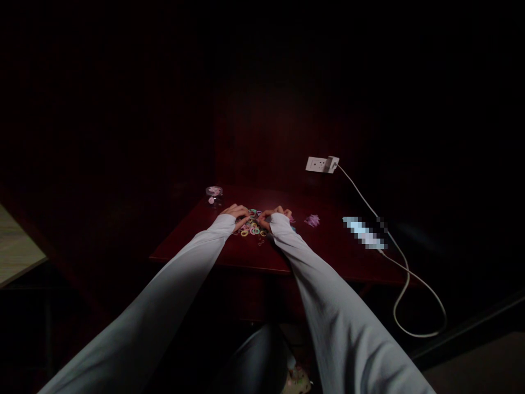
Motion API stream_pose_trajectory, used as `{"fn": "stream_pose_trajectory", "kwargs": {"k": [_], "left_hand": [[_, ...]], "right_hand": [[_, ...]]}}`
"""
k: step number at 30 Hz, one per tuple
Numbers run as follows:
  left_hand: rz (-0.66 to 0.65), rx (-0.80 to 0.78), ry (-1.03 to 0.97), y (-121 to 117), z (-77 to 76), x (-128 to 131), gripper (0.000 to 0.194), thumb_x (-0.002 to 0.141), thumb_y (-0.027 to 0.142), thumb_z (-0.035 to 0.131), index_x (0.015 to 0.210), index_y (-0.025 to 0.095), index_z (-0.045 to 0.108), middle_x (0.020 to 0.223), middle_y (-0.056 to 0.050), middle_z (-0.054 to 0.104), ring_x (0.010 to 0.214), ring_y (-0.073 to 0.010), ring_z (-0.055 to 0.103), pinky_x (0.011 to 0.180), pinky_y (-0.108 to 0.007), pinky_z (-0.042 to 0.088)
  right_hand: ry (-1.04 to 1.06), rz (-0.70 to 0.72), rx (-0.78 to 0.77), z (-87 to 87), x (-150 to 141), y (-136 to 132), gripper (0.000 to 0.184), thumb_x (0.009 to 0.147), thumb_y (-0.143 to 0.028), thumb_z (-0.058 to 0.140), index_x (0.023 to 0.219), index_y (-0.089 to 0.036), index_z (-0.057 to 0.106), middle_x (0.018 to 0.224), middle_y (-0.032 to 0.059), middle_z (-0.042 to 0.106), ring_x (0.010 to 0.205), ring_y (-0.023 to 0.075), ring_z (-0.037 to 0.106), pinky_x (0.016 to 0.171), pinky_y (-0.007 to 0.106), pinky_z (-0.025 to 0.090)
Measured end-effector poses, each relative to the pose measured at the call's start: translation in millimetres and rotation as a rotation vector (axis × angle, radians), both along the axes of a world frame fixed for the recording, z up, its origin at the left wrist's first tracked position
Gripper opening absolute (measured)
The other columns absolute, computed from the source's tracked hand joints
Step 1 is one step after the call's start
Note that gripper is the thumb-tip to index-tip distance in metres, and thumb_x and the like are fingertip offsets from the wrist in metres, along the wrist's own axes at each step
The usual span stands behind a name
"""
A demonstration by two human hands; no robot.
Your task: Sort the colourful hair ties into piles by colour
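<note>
Both my arms in pale grey sleeves reach out to a dark red table (328,257). My left hand (237,212) and my right hand (274,214) rest close together over a pile of small coloured rings (251,226). The fingers of both hands curl inward and pinch at the rings. What each pinch holds is too small to make out in the dim light.
A small clear jar (214,192) with pink bits stands at the table's back left. A purple cluster (312,220) lies right of my hands. A phone (365,232) lies at the right, its white cable (406,284) running to a wall socket (322,164). The surroundings are dark.
</note>
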State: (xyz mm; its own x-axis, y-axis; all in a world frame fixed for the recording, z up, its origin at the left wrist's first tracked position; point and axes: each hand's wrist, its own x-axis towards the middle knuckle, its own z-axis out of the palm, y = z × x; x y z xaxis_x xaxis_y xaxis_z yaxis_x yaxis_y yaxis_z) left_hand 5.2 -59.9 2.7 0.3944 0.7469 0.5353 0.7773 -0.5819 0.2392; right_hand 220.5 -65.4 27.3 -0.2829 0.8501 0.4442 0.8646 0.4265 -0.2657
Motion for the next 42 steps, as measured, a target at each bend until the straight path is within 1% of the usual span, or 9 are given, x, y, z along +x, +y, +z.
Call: {"fn": "stream_pose_trajectory", "kwargs": {"k": [5,9,14,17,20,24,32,38,42], "left_hand": [[0.129,0.039,-0.004,-3,0.1,0,0.020,0.098,0.033,0.054,0.096,0.024,0.072,0.111,-0.003,0.074,0.101,-0.0225,0.058,0.087,-0.035,0.044],[0.210,0.065,0.001,-5,-0.9,-1,0.019,0.099,0.031,0.053,0.094,0.024,0.071,0.108,-0.003,0.074,0.101,-0.0235,0.058,0.086,-0.036,0.042],[0.273,0.079,-0.026,-3,-4.4,-2,0.017,0.097,0.027,0.054,0.088,0.024,0.068,0.104,-0.004,0.073,0.100,-0.0239,0.058,0.087,-0.038,0.041],[0.290,0.069,-0.039,-2,-5.0,-2,0.014,0.095,0.025,0.056,0.085,0.024,0.067,0.102,-0.005,0.073,0.099,-0.0246,0.058,0.088,-0.038,0.040],[0.297,0.040,-0.049,-2,-4.6,-3,0.013,0.093,0.024,0.058,0.082,0.023,0.066,0.100,-0.006,0.072,0.100,-0.0257,0.058,0.089,-0.039,0.039],[0.347,0.045,-0.018,-2,-4.0,-2,0.013,0.090,0.021,0.058,0.080,0.021,0.066,0.100,-0.007,0.073,0.100,-0.0262,0.059,0.089,-0.041,0.039],[0.353,0.083,0.037,-2,-3.7,-1,0.014,0.089,0.020,0.058,0.076,0.022,0.064,0.098,-0.005,0.074,0.095,-0.0238,0.059,0.084,-0.038,0.039],[0.347,0.052,0.057,-5,-0.6,-1,0.013,0.090,0.022,0.059,0.077,0.021,0.060,0.098,-0.004,0.072,0.097,-0.0239,0.060,0.086,-0.038,0.039],[0.340,0.039,0.071,-8,2.0,-1,0.011,0.090,0.023,0.059,0.079,0.021,0.057,0.096,-0.004,0.070,0.098,-0.0243,0.059,0.085,-0.038,0.038]], "right_hand": [[0.067,-0.004,-0.021,-0.3,4,2,0.020,0.092,-0.043,0.067,0.094,-0.029,0.081,0.091,0.0029,0.068,0.098,0.0208,0.046,0.087,0.036,0.021],[0.050,-0.026,0.023,-0.4,11,0,0.022,0.092,-0.046,0.068,0.091,-0.029,0.082,0.092,0.0037,0.067,0.098,0.0218,0.047,0.087,0.037,0.022],[0.027,-0.072,0.086,1.9,37,-3,0.025,0.094,-0.048,0.065,0.089,-0.030,0.081,0.091,0.0030,0.067,0.094,0.0212,0.046,0.087,0.037,0.022],[-0.020,-0.119,0.093,5.2,59,-2,0.024,0.093,-0.046,0.065,0.088,-0.028,0.081,0.091,0.0045,0.069,0.096,0.0227,0.045,0.086,0.037,0.021],[-0.096,-0.099,0.070,7.6,78,0,0.019,0.092,-0.039,0.067,0.085,-0.025,0.079,0.091,0.0049,0.074,0.099,0.0240,0.047,0.088,0.039,0.020],[-0.155,-0.073,0.057,7.5,90,-1,0.016,0.090,-0.034,0.067,0.083,-0.025,0.077,0.093,0.0032,0.078,0.102,0.0247,0.048,0.092,0.040,0.018],[-0.228,-0.081,0.092,5.8,99,-5,0.023,0.093,-0.040,0.060,0.086,-0.027,0.078,0.096,0.0037,0.077,0.104,0.0259,0.048,0.089,0.040,0.018],[-0.136,-0.158,0.125,6.0,98,-3,0.035,0.096,-0.045,0.054,0.079,-0.024,0.075,0.092,0.0045,0.075,0.100,0.0249,0.045,0.089,0.041,0.018],[-0.108,-0.185,0.139,6.1,98,-2,0.038,0.099,-0.043,0.050,0.078,-0.022,0.074,0.093,0.0057,0.075,0.099,0.0251,0.046,0.088,0.041,0.018]]}}
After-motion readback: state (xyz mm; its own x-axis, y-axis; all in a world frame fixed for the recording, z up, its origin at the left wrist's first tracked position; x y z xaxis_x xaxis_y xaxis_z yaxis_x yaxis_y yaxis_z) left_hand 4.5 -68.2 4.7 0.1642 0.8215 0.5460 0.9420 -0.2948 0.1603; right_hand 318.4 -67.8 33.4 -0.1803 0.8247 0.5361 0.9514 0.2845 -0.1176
